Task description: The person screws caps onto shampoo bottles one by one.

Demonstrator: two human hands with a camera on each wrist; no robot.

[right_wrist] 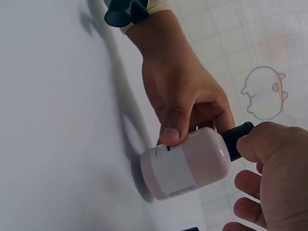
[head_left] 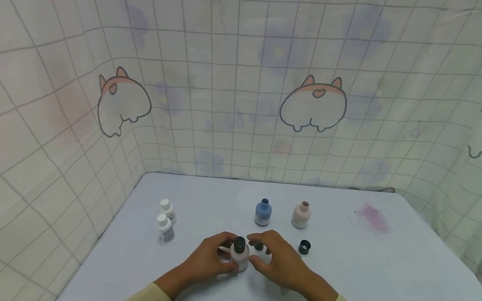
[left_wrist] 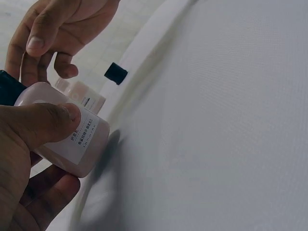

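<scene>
Pink plastic bottle [head_left: 242, 257], still capped, fills your left hand's [head_left: 207, 256] grip; right hand [head_left: 280, 261] curves empty. Blue plastic bottle [head_left: 262, 214] beyond stands uncapped.

Left hand [head_left: 208, 256], bare, lower centre of the head view: thumb and fingers curved in a grip, left forearm [head_left: 169, 282] rising rightward from a pale yellow fabric sleeve [head_left: 149, 293] at the bottom edge. Right hand [head_left: 279, 258], bare, just right of it: fingers loosely bent, thumb apart from fingertips, right forearm [head_left: 318, 286] slanting up leftward from the bottom edge.
</scene>
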